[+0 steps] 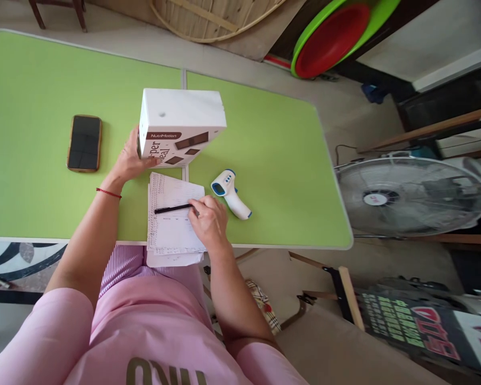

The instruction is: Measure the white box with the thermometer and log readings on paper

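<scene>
A white box [184,109] printed "NutriMotion", with brown bar pictures on its front, is gripped at its lower left by my left hand [133,158]. The thumb lies on the box's front; the other fingers are hidden at its side. My right hand [209,220] rests on an open notebook [176,232] with handwritten lines. Its curled fingers pinch one end of a black pen [172,208], which lies almost flat across the page, pointing left. Just right of that hand, a white and blue infrared thermometer [233,195] lies on the table.
The green folding table [280,160] has a seam down its middle. A phone [84,143] in a brown case lies left of the box. To the right stands a large fan [414,198]. A wooden chair frame [349,297] is close to the table's front right.
</scene>
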`<move>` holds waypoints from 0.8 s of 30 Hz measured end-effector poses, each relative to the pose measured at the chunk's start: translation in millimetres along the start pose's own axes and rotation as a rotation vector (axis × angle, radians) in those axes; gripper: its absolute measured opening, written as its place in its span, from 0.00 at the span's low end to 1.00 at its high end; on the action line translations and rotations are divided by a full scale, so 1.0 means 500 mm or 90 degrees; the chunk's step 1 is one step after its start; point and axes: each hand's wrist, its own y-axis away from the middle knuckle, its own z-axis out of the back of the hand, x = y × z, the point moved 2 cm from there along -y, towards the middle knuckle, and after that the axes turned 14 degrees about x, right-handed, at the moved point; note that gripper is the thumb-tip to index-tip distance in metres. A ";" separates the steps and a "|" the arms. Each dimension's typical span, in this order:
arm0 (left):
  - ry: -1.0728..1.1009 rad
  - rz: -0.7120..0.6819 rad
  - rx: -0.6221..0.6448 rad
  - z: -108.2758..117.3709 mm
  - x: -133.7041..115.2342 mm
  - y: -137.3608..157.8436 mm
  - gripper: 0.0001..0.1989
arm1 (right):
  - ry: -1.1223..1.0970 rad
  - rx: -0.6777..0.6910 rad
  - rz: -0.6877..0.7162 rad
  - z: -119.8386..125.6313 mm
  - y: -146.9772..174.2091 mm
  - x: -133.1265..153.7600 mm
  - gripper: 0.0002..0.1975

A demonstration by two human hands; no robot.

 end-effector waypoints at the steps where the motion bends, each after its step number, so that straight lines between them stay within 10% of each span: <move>1: 0.042 -0.008 -0.016 -0.001 0.001 0.001 0.58 | -0.013 -0.008 0.000 -0.003 -0.001 -0.005 0.15; 7: 0.082 0.006 -0.074 -0.003 -0.015 0.013 0.57 | 0.000 -0.113 -0.161 0.039 -0.029 -0.106 0.22; 14: 0.185 -0.020 -0.093 0.007 -0.034 0.023 0.48 | -0.037 0.094 -0.337 0.081 -0.072 -0.194 0.22; 19: 0.228 0.003 0.020 0.002 -0.044 0.030 0.43 | -0.244 -0.061 -0.347 0.094 -0.057 -0.144 0.17; 24: 0.224 0.008 0.143 -0.005 -0.055 0.027 0.42 | -0.590 -0.133 -0.124 0.071 0.013 0.002 0.19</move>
